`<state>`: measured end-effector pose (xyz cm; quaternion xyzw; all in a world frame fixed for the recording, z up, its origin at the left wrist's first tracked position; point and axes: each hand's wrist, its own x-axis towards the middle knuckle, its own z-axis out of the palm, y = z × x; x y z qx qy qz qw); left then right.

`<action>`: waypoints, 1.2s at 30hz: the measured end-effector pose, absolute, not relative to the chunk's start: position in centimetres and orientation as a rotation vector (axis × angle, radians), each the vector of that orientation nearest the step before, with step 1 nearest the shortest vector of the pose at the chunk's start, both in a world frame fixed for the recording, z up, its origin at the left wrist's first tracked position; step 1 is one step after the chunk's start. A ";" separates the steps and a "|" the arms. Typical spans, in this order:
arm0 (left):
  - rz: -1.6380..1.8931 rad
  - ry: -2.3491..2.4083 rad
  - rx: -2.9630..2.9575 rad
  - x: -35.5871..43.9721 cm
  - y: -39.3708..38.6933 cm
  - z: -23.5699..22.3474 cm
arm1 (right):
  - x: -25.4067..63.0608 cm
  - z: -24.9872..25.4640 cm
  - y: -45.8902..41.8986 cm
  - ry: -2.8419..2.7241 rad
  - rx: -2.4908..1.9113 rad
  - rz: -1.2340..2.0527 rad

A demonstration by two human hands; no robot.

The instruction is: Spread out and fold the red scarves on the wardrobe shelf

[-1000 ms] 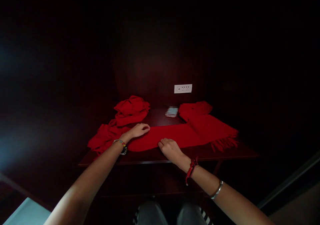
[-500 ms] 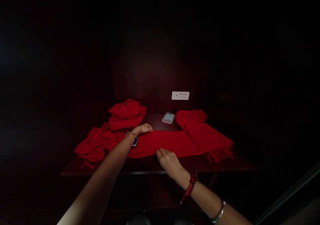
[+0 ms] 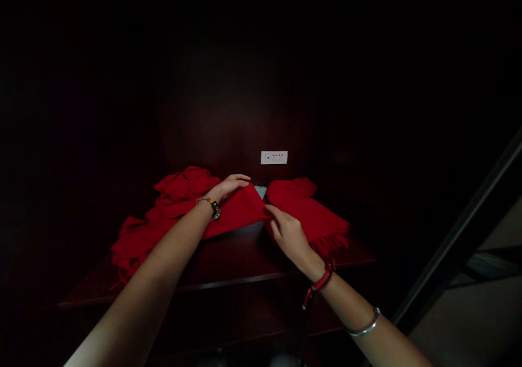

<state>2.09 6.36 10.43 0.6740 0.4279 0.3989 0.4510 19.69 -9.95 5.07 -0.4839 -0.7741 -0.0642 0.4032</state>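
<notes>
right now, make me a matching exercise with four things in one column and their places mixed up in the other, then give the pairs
Things:
1. left hand
2. wall socket
3. silver bangle
4. right hand

Places:
A. round the right forearm
B. at the right end of the raised red cloth
C. at the far edge of the raised red cloth
D. on the back wall

Pairs: 1-C, 2-D, 3-A, 4-B

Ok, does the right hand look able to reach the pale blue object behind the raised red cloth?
Probably yes: part of the pale blue object shows just beyond the right hand. However, the raised red cloth hides some of it, and the hand seems to hold the cloth's edge.
</notes>
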 end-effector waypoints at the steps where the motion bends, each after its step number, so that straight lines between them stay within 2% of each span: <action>1: 0.992 1.048 1.664 3.4 6.6 11.0 | 20.8 5.6 -9.6 -1.910 -1.216 -0.146; 9: 0.994 0.982 1.757 15.0 9.4 13.4 | 30.7 7.8 -7.2 -1.586 -1.323 0.099; 18: 0.907 0.949 1.821 24.7 12.5 11.0 | 39.1 4.9 -3.7 -1.251 -1.492 0.221; 30: 0.727 1.060 2.058 28.2 14.6 4.0 | 42.3 -1.8 -1.7 -1.402 -1.947 -0.002; 36: 0.747 1.078 2.303 27.8 13.1 3.5 | 42.3 -2.7 -2.4 -1.565 -1.918 -0.153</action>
